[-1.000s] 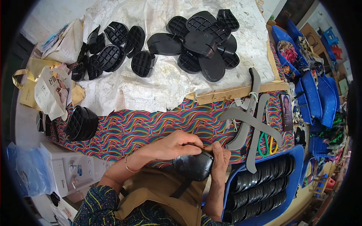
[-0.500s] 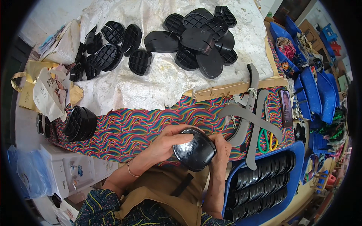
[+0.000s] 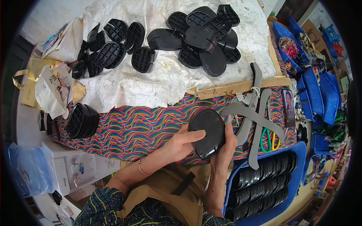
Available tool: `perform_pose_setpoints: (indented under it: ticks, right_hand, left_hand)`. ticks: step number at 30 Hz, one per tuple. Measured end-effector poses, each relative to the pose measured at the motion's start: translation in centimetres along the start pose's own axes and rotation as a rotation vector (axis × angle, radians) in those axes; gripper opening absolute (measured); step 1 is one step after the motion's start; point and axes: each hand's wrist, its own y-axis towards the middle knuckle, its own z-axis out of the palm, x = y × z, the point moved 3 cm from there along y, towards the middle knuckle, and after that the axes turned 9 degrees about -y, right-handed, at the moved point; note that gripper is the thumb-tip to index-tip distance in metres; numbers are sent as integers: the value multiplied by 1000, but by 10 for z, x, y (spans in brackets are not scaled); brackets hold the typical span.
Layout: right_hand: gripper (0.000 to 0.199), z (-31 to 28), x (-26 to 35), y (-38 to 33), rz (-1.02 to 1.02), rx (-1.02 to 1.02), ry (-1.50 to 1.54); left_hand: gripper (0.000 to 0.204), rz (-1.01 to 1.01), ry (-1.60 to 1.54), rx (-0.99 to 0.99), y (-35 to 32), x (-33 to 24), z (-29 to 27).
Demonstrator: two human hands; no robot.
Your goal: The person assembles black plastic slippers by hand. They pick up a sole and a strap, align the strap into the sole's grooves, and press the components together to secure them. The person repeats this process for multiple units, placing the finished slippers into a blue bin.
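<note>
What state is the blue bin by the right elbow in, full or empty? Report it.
Full: the blue bin holds tight rows of black sole pieces standing on edge, reaching nearly to its rim.

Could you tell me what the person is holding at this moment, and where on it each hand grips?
A flat black oval sole piece: left hand grips its left edge, right hand its lower right edge.

Shoe workshop: black soles (image 3: 205, 35) heaped on worktable, grey straps (image 3: 256, 116), scissors (image 3: 268, 137).

I see a white box (image 3: 77, 169) below-left of the striped cloth (image 3: 143, 126), a white-and-tan bag (image 3: 52, 90) at its left, a lit phone (image 3: 289, 107) on its right end.
</note>
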Motion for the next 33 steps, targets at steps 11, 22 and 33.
perform_pose_setpoints:
  ticks: [11,22,33]
  right_hand:
    - [57,-4,-3,-20,11,199,141]
    - [95,15,-1,-38,-253,172,-270]
    - [91,9,-10,-35,-281,358,-250]
  left_hand:
    - [51,97,-105,35,19,-3,15]
    - [42,177,-160,-93,17,-6,22]
    - [47,187,-154,-29,18,-19,24]
